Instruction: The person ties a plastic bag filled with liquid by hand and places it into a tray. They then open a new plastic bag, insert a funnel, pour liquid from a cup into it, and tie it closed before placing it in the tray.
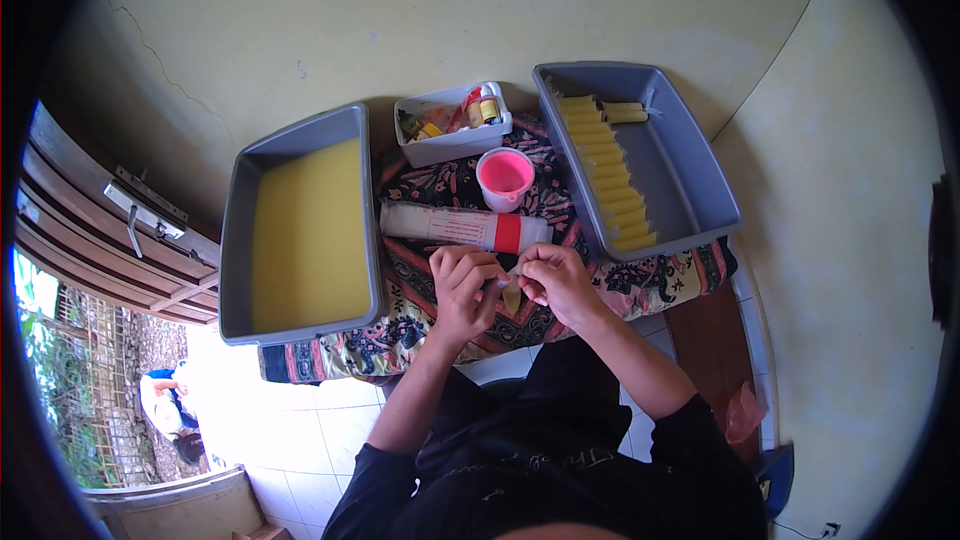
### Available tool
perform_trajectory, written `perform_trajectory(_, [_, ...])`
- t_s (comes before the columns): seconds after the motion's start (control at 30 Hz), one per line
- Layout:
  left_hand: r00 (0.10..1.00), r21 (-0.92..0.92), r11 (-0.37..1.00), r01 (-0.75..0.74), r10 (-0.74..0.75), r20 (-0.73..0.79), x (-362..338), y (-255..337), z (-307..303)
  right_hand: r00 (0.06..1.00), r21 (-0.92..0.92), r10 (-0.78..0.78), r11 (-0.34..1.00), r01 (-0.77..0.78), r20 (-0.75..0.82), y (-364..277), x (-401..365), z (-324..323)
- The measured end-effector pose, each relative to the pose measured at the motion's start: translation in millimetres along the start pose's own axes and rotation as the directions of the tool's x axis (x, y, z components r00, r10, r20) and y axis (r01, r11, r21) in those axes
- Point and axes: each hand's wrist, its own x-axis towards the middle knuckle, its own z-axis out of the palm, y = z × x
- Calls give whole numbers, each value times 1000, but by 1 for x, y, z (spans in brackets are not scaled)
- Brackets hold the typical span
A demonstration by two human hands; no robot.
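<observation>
Both hands meet over the near side of the cloth-covered table. My left hand (pixel 464 286) is closed, its thumb and fingers pinching the top of a small clear plastic bag (pixel 512 299) with something yellowish in it. Pinching the same top end from the other side is my right hand (pixel 556 283), also closed. The bag hangs down between them, partly hidden by the fingers. Just beyond the hands lies a long clear packet (pixel 440 224) with a red band. Behind it stands a white cup (pixel 503 180) with a pink inside.
At left, a grey tub (pixel 230 270) holds yellow liquid. The grey tub (pixel 690 175) at right holds a row of filled yellow plastic tubes (pixel 608 175). A white box (pixel 452 147) with small bottles stands by the wall. Outside the open door (pixel 110 210) a person (pixel 172 405) is visible.
</observation>
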Motion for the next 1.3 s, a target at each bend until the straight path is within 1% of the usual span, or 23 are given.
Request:
perform_trajectory(0.07, [996,-35,997,63,-60,72,2,1,0,1000,8,-9,1000,9,-4,0,0,-1])
perform_trajectory(0.13, [995,-46,997,65,-61,84,1,-2,2,988,-172,-147,973,154,52,-2,-1,1])
perform_trajectory(0.17, [993,-56,996,68,-62,98,0,-4,2,988,-170,-147,973,153,47,-4,-2,4])
perform_trajectory(0.23, [992,-78,994,80,-72,99,-2,-7,3,985,-14,-168,986,168,51,-7,-3,10])
perform_trajectory(0.27, [992,-96,991,94,-85,97,-2,-8,3,985,-13,-167,986,168,50,-7,-3,9])
perform_trajectory(0.33, [992,-114,989,94,-83,96,-5,-9,5,978,-237,-154,954,184,140,-5,-3,7])
perform_trajectory(0.37, [992,-130,987,92,-80,94,-5,-10,6,978,-237,-154,954,184,139,-3,-1,3])
perform_trajectory(0.43, [990,-141,984,111,-97,102,-5,-9,8,980,-394,-144,900,186,134,5,4,-5])
perform_trajectory(0.47, [988,-152,980,129,-113,109,-5,-8,9,980,-394,-145,900,187,134,9,5,-6])
perform_trajectory(0.53, [987,-128,985,120,-105,118,-2,-5,9,945,-372,-325,874,312,29,16,6,-1])
perform_trajectory(0.57, [987,-102,989,111,-98,125,0,-3,9,945,-371,-325,875,312,30,17,5,2])
perform_trajectory(0.63, [987,-85,991,99,-87,139,8,2,7,960,-227,-265,944,238,-96,16,2,7])
perform_trajectory(0.67, [985,-73,994,85,-73,155,12,4,5,960,-226,-263,945,236,-94,16,3,8])
perform_trajectory(0.73, [980,-56,996,75,-63,190,16,7,1,927,-184,-351,928,325,-135,16,3,7])
perform_trajectory(0.77, [973,-42,997,63,-52,225,19,8,-1,926,-184,-351,928,325,-136,14,4,7])
perform_trajectory(0.83, [967,-29,998,52,-42,251,22,12,-6,877,-211,-452,884,416,-163,7,4,8])
perform_trajectory(1.0, [962,8,999,33,-34,270,26,15,-9,904,-152,-402,912,381,-145,-4,-4,10])
perform_trajectory(1.07, [967,-32,997,68,-59,247,23,11,-8,918,-151,-376,922,357,-124,-6,-5,10])
perform_trajectory(1.1, [967,-32,997,69,-59,249,22,11,-7,911,-151,-407,907,394,-68,-6,-5,10])
perform_trajectory(1.17, [964,-193,965,180,-134,231,26,12,-5,899,-152,-437,890,430,-13,-10,-7,14])
perform_trajectory(1.2, [963,-194,964,182,-136,231,26,11,-1,898,-120,-439,891,437,8,-14,-9,18])
perform_trajectory(1.27, [957,-469,837,281,-211,198,26,7,6,896,-89,-443,892,444,30,-14,-11,20])
perform_trajectory(1.3, [958,-470,837,280,-210,197,27,7,6,899,-61,-438,897,439,31,-11,-11,19])
